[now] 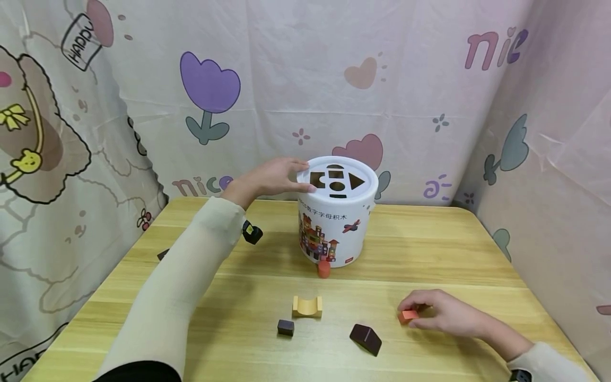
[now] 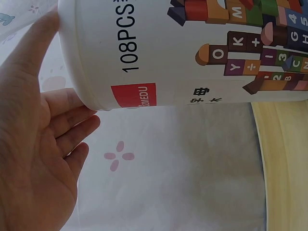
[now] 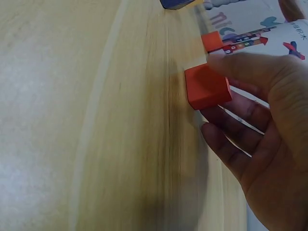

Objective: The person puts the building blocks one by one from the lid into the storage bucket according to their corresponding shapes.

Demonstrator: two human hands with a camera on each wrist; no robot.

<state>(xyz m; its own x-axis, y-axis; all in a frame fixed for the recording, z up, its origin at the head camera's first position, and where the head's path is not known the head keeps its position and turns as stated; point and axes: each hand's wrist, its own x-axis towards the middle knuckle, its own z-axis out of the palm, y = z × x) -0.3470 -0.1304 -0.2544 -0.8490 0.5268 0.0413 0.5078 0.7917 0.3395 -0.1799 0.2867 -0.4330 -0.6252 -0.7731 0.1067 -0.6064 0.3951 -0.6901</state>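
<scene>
A white bucket printed with pictures of building blocks stands upright on the table, its white lid cut with shaped holes. My left hand rests against the left side of the lid's rim, thumb and fingers spread and fairly straight. In the left wrist view several of its fingertips lie along or just beyond the rim. At the right, my right hand pinches a red block between thumb and fingers, close above the tabletop. The bucket's inside cannot be made out through the holes.
A red cylinder block stands at the bucket's front base. Nearer lie a yellow block with a curved hollow, a small dark block and a larger dark brown block. Another dark block shows partly beside the left sleeve.
</scene>
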